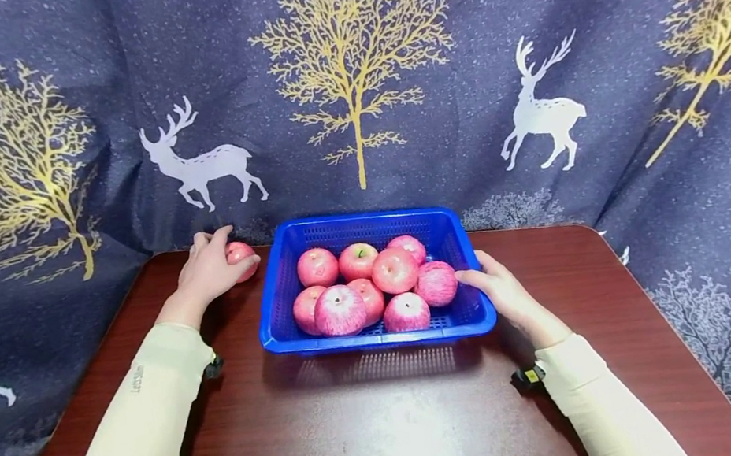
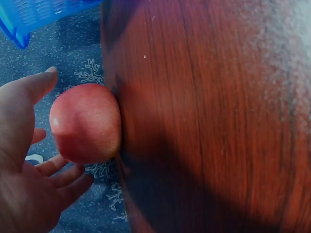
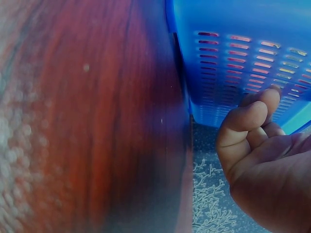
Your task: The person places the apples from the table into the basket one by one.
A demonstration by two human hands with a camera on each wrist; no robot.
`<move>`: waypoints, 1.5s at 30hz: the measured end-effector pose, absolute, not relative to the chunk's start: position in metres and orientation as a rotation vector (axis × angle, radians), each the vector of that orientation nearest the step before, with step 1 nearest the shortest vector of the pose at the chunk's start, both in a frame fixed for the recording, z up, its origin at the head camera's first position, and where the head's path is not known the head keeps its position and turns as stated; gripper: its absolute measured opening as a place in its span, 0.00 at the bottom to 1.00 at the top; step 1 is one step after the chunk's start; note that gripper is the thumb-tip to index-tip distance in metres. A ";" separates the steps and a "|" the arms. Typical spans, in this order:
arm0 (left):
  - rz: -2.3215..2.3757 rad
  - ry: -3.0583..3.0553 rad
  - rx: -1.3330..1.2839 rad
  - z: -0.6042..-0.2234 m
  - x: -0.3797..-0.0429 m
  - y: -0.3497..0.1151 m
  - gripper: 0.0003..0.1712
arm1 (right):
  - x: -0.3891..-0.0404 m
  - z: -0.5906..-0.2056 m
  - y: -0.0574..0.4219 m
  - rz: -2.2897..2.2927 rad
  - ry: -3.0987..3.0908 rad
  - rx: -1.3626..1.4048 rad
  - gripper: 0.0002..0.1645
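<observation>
My left hand (image 1: 206, 273) is at a red apple (image 1: 241, 257) on the table, left of the basket. Seen from the left wrist, the thumb stands apart from the apple (image 2: 86, 124), with the fingers spread along its other side. At the right end of the blue plastic basket (image 1: 383, 341), my right hand (image 1: 508, 293) holds the rim, one digit over the edge. In the right wrist view, the curled fingers (image 3: 248, 119) lie against the slotted outer wall (image 3: 214, 77). Several apples (image 1: 395, 269) are piled inside the basket.
A dark red-brown wooden table (image 1: 341, 439) bears the basket near its far edge. Behind and beside it hangs a blue cloth (image 1: 395, 143) printed with white deer and golden trees.
</observation>
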State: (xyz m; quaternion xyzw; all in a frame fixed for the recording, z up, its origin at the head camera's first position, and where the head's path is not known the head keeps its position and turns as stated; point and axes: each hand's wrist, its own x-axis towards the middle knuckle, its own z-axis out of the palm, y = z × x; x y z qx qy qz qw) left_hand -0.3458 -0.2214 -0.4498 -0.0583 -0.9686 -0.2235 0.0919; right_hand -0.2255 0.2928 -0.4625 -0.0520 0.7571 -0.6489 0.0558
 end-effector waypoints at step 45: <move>-0.561 -3.038 -0.221 -0.469 -0.361 -0.213 0.55 | -0.226 -0.463 0.294 -1.954 2.320 -0.161 0.32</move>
